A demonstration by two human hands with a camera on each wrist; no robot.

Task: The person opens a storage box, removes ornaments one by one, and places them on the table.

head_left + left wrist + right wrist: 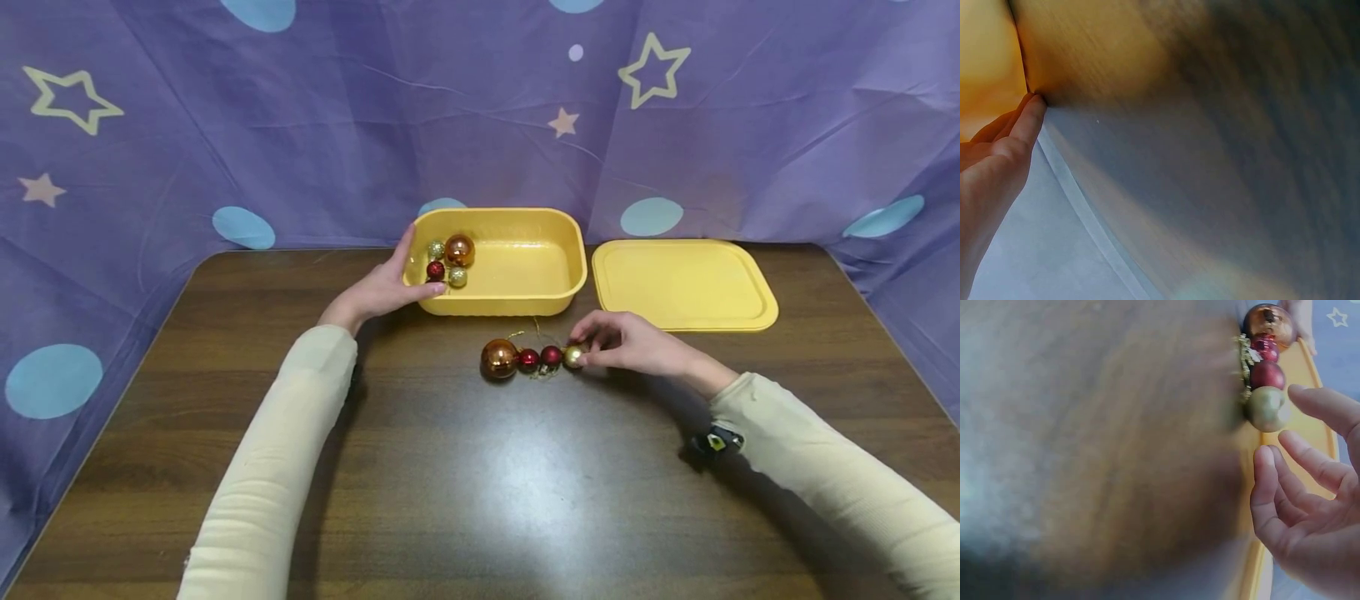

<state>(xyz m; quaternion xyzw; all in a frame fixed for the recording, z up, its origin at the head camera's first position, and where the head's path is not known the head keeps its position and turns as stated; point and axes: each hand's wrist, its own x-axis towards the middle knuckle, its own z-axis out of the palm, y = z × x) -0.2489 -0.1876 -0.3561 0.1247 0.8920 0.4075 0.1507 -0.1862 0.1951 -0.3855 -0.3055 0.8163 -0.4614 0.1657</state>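
Observation:
My left hand [386, 287] grips the left end of a yellow plastic box [510, 307], its thumb over the front rim. Inside the box's left side lie a large copper Christmas bauble [460, 250], small gold glittery baubles [458, 277] and a red one [436, 269]; the thumb hides part of this group. In front of the box, a row runs from a large copper bauble [499, 359] through a shiny red bauble [528, 360] and a dark red bauble [551, 357] to a gold bauble [573, 357]. Beside the gold one is my right hand [630, 343], thumb and fingertips spread at its edge.
Right of the box, a yellow lid [686, 283] lies flat on the wooden table [420, 483]. Gold hanging loops [1244, 362] trail from the row. A purple curtain [480, 108] hangs behind the table. A dark device [718, 442] sits at my right wrist.

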